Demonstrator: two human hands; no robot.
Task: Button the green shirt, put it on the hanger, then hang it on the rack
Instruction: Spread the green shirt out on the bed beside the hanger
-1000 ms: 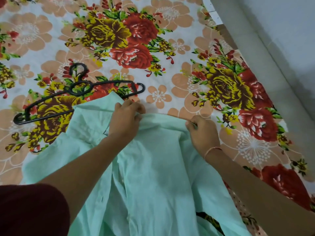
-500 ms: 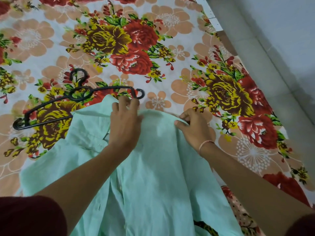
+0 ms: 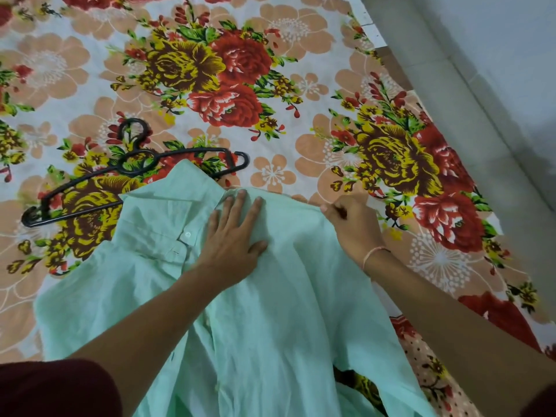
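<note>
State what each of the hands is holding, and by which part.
The right hand pinches the pale green cotton shirt at its top shoulder edge. The left hand grips nothing; it lies flat, palm down, on the shirt beside the collar.

The shirt [image 3: 270,296] lies on the bedsheet [image 3: 301,130], under both hands. The hanger [image 3: 132,170] lies behind the left hand [image 3: 231,239], partly under the shirt's collar [image 3: 168,200].

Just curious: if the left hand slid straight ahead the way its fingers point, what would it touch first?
Probably the shirt's top edge, then bare bedsheet. The left hand points just right of the hanger's tip, though depth is unclear.
</note>
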